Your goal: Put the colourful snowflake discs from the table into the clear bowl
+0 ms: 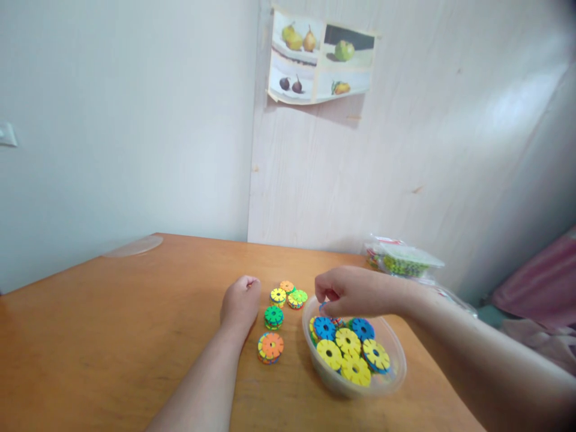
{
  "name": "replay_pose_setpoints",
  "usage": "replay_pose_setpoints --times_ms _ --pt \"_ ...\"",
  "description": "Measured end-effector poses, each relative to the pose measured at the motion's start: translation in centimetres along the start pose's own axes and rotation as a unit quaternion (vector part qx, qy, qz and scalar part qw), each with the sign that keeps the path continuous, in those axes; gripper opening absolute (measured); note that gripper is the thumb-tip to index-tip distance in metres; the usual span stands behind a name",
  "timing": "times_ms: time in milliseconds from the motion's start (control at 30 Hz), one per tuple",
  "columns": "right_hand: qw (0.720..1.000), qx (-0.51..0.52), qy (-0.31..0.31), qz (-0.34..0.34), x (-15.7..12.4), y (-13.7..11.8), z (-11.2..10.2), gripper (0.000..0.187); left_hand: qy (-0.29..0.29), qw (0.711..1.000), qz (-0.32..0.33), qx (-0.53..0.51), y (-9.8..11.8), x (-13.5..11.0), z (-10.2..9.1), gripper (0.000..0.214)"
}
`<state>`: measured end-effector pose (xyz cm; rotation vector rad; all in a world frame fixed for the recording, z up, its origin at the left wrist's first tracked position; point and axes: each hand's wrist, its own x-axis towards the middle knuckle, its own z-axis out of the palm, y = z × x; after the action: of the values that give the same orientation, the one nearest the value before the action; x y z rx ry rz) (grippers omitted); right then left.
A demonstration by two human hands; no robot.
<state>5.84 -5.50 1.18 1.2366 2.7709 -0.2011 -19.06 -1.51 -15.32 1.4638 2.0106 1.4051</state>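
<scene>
My left hand (240, 303) rests on the table as a loose fist, just left of the stacked discs, with nothing showing in it. Over the far left rim of a clear plastic bowl (396, 375), my right hand (339, 291) is bent down, its fingers pinched on a blue notched disc (323, 308), partly hidden by them. Yellow interlocking discs (348, 341) and blue ones (362, 329) fill the bowl. Between my hands stand several small stacks, among them an orange-topped stack (272, 347), a green-topped stack (273, 316) and a yellow-topped stack (278, 296).
Clear plastic packages (407, 259) sit at the table's back right. A translucent lid-like sheet (135, 246) lies at the far left corner. Behind the wooden table (180, 282) is a wall with a fruit picture sheet (320, 57). Pink fabric (540, 282) is at the right.
</scene>
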Motion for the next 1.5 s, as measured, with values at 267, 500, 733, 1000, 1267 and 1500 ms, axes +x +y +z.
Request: replay_pose_setpoints --times_ms 267,500,733,1000,1267,1500 --pt "0.995 -0.051 -0.075 0.037 -2.3 1.4 0.8 0.039 -0.002 1.0 -0.005 0.005 0.1 0.1 0.0 0.028" --pt "0.996 -0.004 -0.079 0.035 -2.3 3.7 2.3 0.05 -0.008 1.0 -0.002 0.011 0.1 0.2 -0.1 0.026" --pt "0.996 0.004 -0.067 0.051 -2.5 3.6 2.3 0.042 -0.014 1.0 -0.001 0.011 -0.2 0.4 0.0 0.027" --pt "0.998 0.05 -0.026 0.04 -2.4 3.0 1.9 0.034 -0.01 1.0 -0.002 0.0 -0.2 0.3 0.0 0.026" --pt "0.994 -0.003 0.051 -0.093 1.3 -2.8 1.6 0.033 -0.005 1.0 -0.005 -0.024 0.0 0.2 0.1 0.027" --pt "0.968 -0.17 -0.025 -0.183 4.4 -7.6 3.3 0.037 0.002 0.998 -0.02 -0.058 -0.5 0.5 0.5 0.028"
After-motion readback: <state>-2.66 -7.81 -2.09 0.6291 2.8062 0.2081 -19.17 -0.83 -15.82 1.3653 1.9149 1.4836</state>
